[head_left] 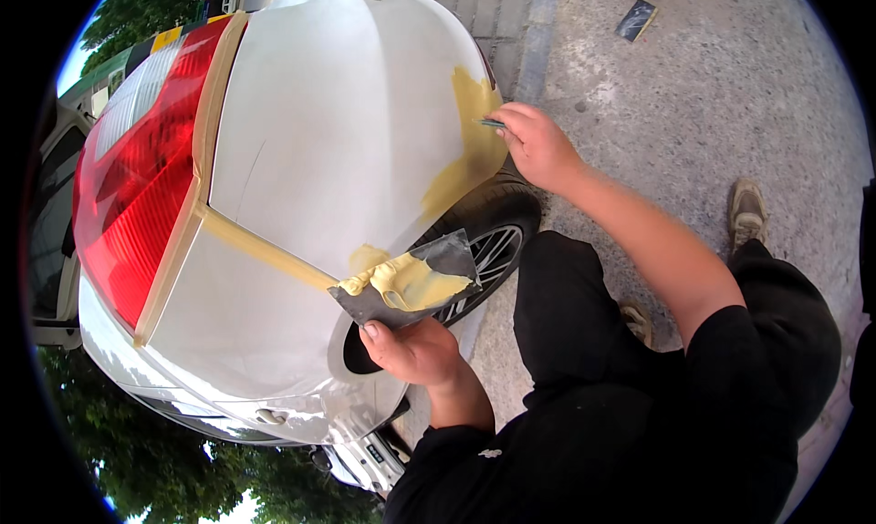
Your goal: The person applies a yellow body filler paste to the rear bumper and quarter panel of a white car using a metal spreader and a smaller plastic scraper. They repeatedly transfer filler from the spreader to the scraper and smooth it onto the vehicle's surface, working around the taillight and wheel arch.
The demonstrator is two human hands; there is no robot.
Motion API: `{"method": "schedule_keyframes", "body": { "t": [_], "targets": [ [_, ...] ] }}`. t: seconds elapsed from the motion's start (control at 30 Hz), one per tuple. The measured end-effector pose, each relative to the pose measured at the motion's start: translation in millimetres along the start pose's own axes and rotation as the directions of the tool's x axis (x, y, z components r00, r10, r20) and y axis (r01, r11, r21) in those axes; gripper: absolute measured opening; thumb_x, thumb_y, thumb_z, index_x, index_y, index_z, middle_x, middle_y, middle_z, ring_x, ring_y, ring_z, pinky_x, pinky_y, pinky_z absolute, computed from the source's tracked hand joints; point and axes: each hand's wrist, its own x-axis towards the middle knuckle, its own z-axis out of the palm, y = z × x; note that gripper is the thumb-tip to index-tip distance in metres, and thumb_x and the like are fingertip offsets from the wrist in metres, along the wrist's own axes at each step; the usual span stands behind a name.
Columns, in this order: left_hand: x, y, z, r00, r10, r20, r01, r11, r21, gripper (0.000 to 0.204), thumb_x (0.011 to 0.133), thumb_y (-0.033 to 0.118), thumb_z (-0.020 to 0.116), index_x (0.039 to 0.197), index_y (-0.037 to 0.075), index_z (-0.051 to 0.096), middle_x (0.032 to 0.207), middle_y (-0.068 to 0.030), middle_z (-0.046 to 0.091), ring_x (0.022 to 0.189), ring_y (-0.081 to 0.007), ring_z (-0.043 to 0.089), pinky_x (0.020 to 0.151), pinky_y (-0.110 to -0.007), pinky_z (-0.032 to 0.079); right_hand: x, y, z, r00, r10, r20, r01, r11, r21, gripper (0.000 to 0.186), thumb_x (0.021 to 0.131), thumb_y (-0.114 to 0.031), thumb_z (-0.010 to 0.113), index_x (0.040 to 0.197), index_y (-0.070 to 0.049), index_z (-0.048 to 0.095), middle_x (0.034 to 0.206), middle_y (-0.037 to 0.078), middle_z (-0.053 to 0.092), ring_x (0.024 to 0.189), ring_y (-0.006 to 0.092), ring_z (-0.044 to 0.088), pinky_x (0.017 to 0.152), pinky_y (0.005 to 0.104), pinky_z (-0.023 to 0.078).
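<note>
My left hand (415,349) grips a dark, flat mixing board (453,249) by its near edge, the thumb on top. A thick heap of yellow body filler (415,282) is smeared across it. Pinched in my right hand (540,145) is a thin, dark putty spreader (492,123), mostly covered by the fingers. Its edge is at a broad yellow filler patch (470,141) on the white car's rear corner (338,95), above the wheel; whether it touches is too small to tell. Another filler smear (367,256) shows on the panel just beyond the board.
Beige masking tape (260,249) edges the red tail light (155,177) and runs along the panel gap. The wheel (497,241) sits below the filler patch. A dark rectangular piece (636,20) lies on the concrete ground (657,114). My knee and shoes are close to the wheel.
</note>
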Motion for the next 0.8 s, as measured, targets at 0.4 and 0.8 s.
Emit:
{"method": "schedule_keyframes", "body": {
  "t": [0.4, 0.8],
  "targets": [
    [-3, 3, -14, 0.997, -0.026, -0.073, 0.026, 1.0, 0.0, 0.046, 0.1, 0.028, 0.047, 0.128, -0.009, 0.049, 0.123, -0.0182, 0.059, 0.113, -0.0273, 0.058, 0.099, -0.042, 0.046, 37, 18, 10, 1.0, -0.002, -0.029, -0.003, 0.982, -0.191, 0.021, 0.088, 0.0, 0.053, 0.107, 0.001, 0.062, 0.105, 0.018, 0.063, 0.101, 0.0385, 0.058, 0.087, 0.0438, 0.049],
    [2, 3, -7, 1.0, -0.017, -0.02, 0.017, 1.0, -0.008, 0.042, 0.102, 0.027, 0.041, 0.125, -0.006, 0.052, 0.123, -0.0161, 0.06, 0.113, -0.0267, 0.059, 0.101, -0.042, 0.044, 46, 15, -7, 0.996, 0.074, -0.05, -0.08, 0.988, -0.131, 0.021, 0.09, -0.001, 0.053, 0.108, 0.0, 0.063, 0.105, 0.017, 0.063, 0.101, 0.0375, 0.058, 0.088, 0.0428, 0.049]
  ]
}}
